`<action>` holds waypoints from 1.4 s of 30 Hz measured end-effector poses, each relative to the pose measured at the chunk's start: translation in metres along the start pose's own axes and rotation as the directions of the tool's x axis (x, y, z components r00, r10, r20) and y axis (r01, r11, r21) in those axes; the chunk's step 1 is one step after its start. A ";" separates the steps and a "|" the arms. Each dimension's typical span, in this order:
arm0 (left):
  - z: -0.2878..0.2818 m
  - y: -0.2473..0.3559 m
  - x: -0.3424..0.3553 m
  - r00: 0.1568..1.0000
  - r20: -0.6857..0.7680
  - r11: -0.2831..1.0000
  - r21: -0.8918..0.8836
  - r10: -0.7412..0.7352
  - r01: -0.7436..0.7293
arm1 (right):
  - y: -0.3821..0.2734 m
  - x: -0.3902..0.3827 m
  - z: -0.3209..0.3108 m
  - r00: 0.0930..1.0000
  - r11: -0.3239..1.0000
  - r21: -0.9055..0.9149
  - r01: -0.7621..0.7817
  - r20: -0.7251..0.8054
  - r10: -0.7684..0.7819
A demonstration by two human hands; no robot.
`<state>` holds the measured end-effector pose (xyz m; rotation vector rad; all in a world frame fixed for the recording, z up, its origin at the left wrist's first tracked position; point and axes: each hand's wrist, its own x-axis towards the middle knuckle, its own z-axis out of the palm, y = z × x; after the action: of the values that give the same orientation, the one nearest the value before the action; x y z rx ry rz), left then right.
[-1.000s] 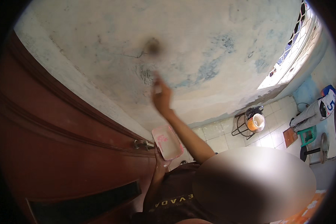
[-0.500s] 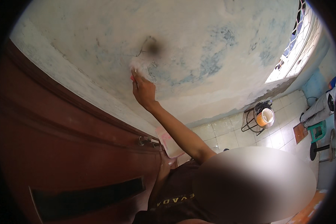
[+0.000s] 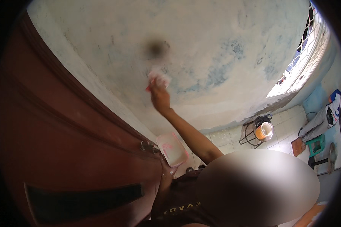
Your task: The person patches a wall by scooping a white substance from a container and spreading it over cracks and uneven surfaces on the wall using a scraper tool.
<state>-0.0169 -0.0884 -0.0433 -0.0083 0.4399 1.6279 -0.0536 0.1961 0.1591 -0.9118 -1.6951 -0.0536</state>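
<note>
My right hand (image 3: 160, 96) is raised against the wall (image 3: 117, 75), closed round a small flat pink piece (image 3: 148, 89) smeared with white. Blur hides its exact kind. White and pinkish smears show on the wall around my fingertips. Lower down, my left hand (image 3: 167, 168) grips a shallow rectangular tray (image 3: 186, 154) with a pink rim from beneath and the side. White paste with pink streaks (image 3: 174, 153) lies in it. White spots mark this hand, and most of its fingers are hidden under the tray.
A dark red-brown door (image 3: 75, 143) with a metal handle (image 3: 147, 146) stands close on the left. On the tiled floor (image 3: 223, 142), an orange tub (image 3: 262, 131) rests on a metal-legged stool. Further right are a green stool (image 3: 316, 145), a person's grey trousers (image 3: 317, 123) and a grilled window (image 3: 297, 62).
My right hand has shifted right and slightly down in the picture, with the pink piece still in it. The tray shows more of its inside now. The whole view has turned a little.
</note>
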 end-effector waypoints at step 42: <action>0.197 -0.265 0.082 0.986 0.110 0.990 -0.046 -0.128 0.133 | 0.213 -0.069 -0.421 0.573 0.880 -0.227 -0.416 0.686 0.448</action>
<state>0.2776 0.0569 0.0438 0.0093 0.3076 1.5027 0.4149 0.1071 0.1588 -1.4965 -2.1276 0.7097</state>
